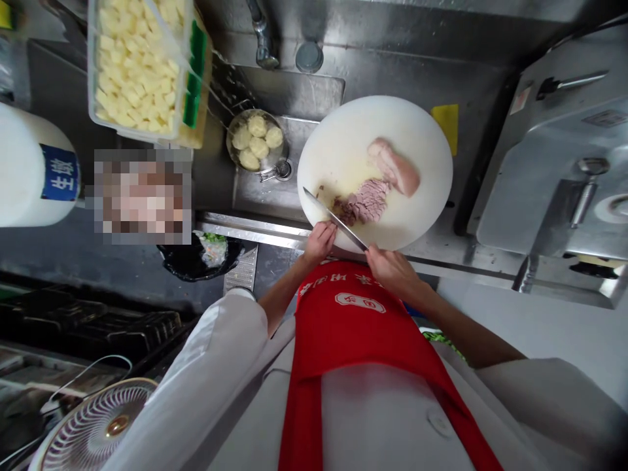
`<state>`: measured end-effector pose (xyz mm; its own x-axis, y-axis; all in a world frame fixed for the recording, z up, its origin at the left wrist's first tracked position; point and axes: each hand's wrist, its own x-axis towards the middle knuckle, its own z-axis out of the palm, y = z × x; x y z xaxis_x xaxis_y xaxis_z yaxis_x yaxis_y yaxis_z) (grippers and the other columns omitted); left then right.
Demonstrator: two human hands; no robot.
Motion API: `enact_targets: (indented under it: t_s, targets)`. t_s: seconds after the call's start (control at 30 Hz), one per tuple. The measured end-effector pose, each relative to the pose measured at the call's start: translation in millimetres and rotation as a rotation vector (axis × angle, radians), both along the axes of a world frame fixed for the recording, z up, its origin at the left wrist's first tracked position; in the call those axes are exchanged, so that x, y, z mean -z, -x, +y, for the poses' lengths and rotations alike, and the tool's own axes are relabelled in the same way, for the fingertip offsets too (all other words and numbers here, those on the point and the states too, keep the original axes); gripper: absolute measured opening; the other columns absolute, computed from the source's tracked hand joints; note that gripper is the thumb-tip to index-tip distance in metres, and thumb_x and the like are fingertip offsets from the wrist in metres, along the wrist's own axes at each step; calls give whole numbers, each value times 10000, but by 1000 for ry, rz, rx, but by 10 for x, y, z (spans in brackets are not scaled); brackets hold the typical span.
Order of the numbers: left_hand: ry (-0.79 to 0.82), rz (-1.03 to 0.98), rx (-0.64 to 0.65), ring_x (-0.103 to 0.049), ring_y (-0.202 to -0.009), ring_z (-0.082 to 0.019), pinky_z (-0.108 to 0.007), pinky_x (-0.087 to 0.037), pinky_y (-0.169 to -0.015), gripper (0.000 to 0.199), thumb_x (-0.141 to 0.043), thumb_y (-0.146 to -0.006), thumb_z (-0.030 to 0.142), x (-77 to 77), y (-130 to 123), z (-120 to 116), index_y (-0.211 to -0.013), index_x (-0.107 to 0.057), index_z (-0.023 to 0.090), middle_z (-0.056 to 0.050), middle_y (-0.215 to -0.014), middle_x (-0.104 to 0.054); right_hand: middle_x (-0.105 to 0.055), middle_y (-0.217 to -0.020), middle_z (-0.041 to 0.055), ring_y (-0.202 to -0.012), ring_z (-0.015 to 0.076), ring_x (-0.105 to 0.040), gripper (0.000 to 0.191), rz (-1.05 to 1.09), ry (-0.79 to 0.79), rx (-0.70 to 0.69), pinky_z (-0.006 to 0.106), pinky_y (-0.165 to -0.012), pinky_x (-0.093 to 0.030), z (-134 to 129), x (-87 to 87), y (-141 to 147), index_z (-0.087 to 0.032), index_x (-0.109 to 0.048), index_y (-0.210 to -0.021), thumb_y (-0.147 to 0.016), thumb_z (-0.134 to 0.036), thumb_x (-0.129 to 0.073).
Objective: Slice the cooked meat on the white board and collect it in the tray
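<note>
Head view, looking straight down past a red apron [353, 327] onto a steel counter [255, 229]. The right hand [395, 268] is clenched round the handle of a long steel kitchen knife [333, 218], whose blade runs up and left across the near edge of a round white plastic cutting board [343, 144]. The left hand [318, 241] sits at the board's near rim, touching the blade's back portion; whether its fingers pinch the blade or merely rest on it cannot be told. On the board lies a pale pink slab of cooked meat [395, 169], uncut at its far end, with a fan of thin slices [367, 201] just beside the knife tip side. Judged step: slicing is part done, and the knife is off the meat, perhaps being wiped or re-gripped. The next cut would call for the left hand to steady the slab and the blade to be set square to it. Beyond: a small steel bowl of pale round pieces [258, 140] in the sink, and a clear tub of diced potato [137, 62].
</note>
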<state>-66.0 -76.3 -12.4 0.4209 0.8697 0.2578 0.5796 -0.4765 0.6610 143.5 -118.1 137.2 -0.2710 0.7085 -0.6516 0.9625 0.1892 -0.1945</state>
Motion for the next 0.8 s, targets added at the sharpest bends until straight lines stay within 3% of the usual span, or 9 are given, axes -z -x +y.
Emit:
enact_targets:
  t_s: [0.1,0.3,0.43,0.6,0.8]
  targets:
    - [-8,-8,8,-618,-1040,-185,-357,-543,-947,288,-405,-1021,288,7,-2,5,-1139,-629,153,-121,-1065,-653,-711,-846,121,-754,229,-683,309,12,8,2,288,-652,-380,-42,11,-25,-117,-505,-1143,-1028,-231,-241]
    - [14,-5,16,-621,-1050,-185,-369,-544,-946,293,-402,-1022,303,14,44,6,-1123,-638,161,-116,-1069,-662,-707,-891,163,-794,243,-683,343,44,-18,53,310,-687,-408,83,253,157,-87,-526,-1157,-1027,-224,-240]
    - [-9,-34,29,-624,-1044,-183,-370,-542,-943,267,-426,-1015,293,37,70,7,-1117,-638,166,-112,-1068,-667,-703,-878,170,-833,254,-682,353,41,-18,75,318,-729,-428,78,302,194,-76,-514,-1227,-1023,-218,-263]
    - [-30,-18,36,-621,-1035,-182,-362,-542,-942,262,-436,-1011,287,64,71,6,-1128,-634,162,-118,-1074,-663,-706,-952,200,-864,256,-681,368,54,-14,94,327,-762,-435,194,254,259,-60,-513,-1243,-1017,-201,-258]
    - [-57,0,56,-616,-1042,-197,-386,-545,-936,277,-417,-1012,281,70,64,27,-1138,-630,156,-124,-1056,-664,-723,-901,168,-822,244,-690,373,29,6,81,303,-747,-426,215,29,178,-104,-535,-1172,-1031,-253,-224]
